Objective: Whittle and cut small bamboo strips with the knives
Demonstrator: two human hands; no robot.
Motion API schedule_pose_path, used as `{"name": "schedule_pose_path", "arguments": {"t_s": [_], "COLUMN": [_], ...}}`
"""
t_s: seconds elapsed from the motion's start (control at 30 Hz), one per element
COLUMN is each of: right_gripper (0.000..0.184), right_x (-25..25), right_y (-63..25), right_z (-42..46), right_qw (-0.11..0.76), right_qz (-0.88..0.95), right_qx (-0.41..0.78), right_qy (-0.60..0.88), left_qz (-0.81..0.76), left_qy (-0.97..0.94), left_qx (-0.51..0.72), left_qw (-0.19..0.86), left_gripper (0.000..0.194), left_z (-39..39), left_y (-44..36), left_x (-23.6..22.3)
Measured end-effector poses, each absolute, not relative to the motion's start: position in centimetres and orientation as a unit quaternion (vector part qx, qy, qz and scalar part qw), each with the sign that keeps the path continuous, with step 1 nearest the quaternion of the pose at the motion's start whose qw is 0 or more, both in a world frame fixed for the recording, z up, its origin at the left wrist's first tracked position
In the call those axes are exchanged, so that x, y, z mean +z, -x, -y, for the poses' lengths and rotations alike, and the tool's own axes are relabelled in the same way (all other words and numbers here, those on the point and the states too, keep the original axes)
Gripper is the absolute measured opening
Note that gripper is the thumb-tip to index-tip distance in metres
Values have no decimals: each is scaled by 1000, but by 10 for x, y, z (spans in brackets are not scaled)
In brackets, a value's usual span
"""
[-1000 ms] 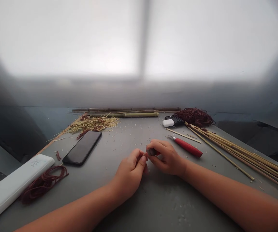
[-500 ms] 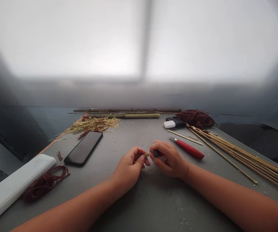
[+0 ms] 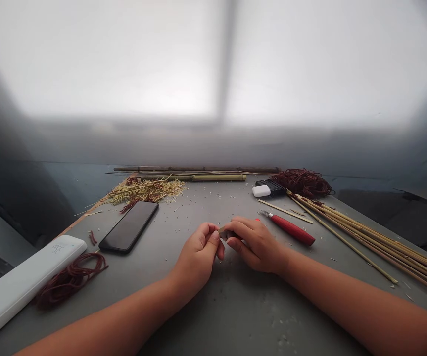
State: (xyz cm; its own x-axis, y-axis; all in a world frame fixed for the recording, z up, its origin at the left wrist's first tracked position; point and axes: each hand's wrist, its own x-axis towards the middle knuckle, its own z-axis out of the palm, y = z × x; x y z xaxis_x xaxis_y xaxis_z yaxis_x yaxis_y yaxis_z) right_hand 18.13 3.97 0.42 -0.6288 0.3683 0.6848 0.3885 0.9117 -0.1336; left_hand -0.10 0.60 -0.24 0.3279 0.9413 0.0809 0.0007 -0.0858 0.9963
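Observation:
My left hand (image 3: 198,254) is closed in a pinch on a small tan piece of bamboo (image 3: 222,231) that just shows between the two hands. My right hand (image 3: 255,242) is wrapped round a small dark tool with a red part (image 3: 231,234), its tip against the bamboo piece. Both hands rest low over the middle of the grey table (image 3: 235,316), fingertips touching each other.
A red-handled knife (image 3: 289,228) lies right of my hands, beside a bundle of bamboo sticks (image 3: 365,235). Behind it are dark red cord (image 3: 302,182) and a black and white box (image 3: 267,189). A phone (image 3: 129,226), shavings (image 3: 142,190), a white case (image 3: 20,282) and more cord (image 3: 68,279) lie left.
The hands have come closer together again, after parting slightly half a second ago. Less of the tan piece shows between them. The view shifted slightly.

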Motion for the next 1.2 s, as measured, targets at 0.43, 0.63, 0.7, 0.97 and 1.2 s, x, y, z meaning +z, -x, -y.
{"name": "schedule_pose_path", "arguments": {"t_s": [0.43, 0.63, 0.7, 0.97, 1.2], "right_gripper": [34, 35, 35, 33, 27], "right_x": [2, 2, 3, 5, 1], "right_y": [-181, -180, -180, -178, -190], "right_z": [-39, -37, -36, -33, -41], "right_qw": [350, 361, 366, 373, 415], "right_qz": [912, 908, 905, 897, 848], "right_qx": [-3, -10, -19, -60, -72], "right_qy": [212, 213, 217, 229, 323], "left_qz": [-391, -383, -382, -373, -356], "left_qy": [-623, -623, -625, -625, -646], "left_qx": [407, 384, 386, 391, 369], "left_qw": [542, 563, 561, 564, 566], "left_gripper": [19, 17, 19, 24, 27], "left_z": [-8, -11, -11, -10, 0], "left_y": [1, 1, 1, 2, 1], "left_x": [-2, 0, 0, -2, 0]}}
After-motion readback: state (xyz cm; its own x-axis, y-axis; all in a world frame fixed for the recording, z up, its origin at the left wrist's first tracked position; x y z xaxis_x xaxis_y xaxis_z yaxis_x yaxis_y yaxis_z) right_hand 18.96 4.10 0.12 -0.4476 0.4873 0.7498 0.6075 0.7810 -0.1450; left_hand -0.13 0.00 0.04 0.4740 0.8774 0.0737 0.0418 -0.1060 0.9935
